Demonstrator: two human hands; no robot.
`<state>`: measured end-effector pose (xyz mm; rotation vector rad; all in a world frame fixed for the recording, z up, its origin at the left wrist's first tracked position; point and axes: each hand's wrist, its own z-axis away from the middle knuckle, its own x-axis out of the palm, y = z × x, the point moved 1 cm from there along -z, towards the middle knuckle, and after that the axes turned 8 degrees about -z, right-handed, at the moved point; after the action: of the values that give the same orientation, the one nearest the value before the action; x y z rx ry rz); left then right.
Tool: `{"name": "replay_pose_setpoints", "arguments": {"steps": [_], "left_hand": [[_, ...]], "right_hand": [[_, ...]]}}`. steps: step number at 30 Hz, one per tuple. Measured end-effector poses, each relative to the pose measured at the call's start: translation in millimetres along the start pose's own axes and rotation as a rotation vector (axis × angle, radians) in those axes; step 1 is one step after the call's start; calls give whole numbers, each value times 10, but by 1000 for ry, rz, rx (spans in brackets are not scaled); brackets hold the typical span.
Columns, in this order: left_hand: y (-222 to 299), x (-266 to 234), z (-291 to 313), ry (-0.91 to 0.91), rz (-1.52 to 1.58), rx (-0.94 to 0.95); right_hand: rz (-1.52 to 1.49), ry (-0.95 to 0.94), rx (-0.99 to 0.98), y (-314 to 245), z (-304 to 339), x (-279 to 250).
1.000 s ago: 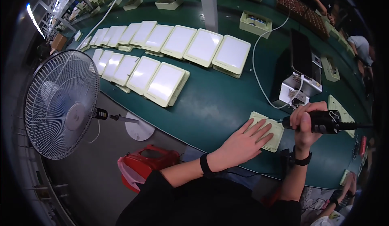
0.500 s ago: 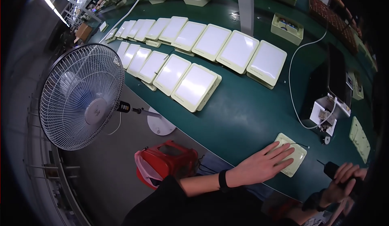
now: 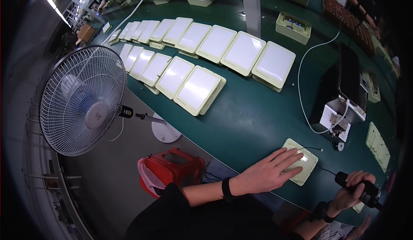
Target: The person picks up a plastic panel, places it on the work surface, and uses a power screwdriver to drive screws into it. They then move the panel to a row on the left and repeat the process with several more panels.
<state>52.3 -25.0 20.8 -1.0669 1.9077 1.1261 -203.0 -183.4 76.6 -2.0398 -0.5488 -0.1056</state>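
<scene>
My left hand lies with fingers spread on a pale yellow-green plastic housing near the front edge of the bench. A thin dark wire with a small light connector runs off the housing's far edge. To the right, my right hand is wrapped around a black electric screwdriver. Its thin bit points left toward the housing, and the tip is close to the housing's right edge; I cannot tell whether they touch.
White-faced panels stand in two rows along the green bench. A black machine with a pale cable sits at right, another housing piece beyond it. Parts bins are farther back. A fan and red stool stand left.
The screwdriver in my right hand has come left, its tip closer to the housing. My left hand stays on the housing. The whole view has shifted slightly.
</scene>
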Motion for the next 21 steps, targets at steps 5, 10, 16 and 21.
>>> {"name": "replay_pose_setpoints", "arguments": {"steps": [5, 10, 16, 21], "left_hand": [[39, 32, 166, 35, 59, -18], [98, -25, 184, -80, 5, 13], [70, -68, 150, -179, -53, 5], [67, -89, 5, -66, 47, -84]], "right_hand": [[12, -24, 12, -52, 20, -108], [-36, 3, -26, -241, -79, 179], [-185, -162, -198, -315, -669, 984], [43, 5, -199, -46, -950, 1394]]}}
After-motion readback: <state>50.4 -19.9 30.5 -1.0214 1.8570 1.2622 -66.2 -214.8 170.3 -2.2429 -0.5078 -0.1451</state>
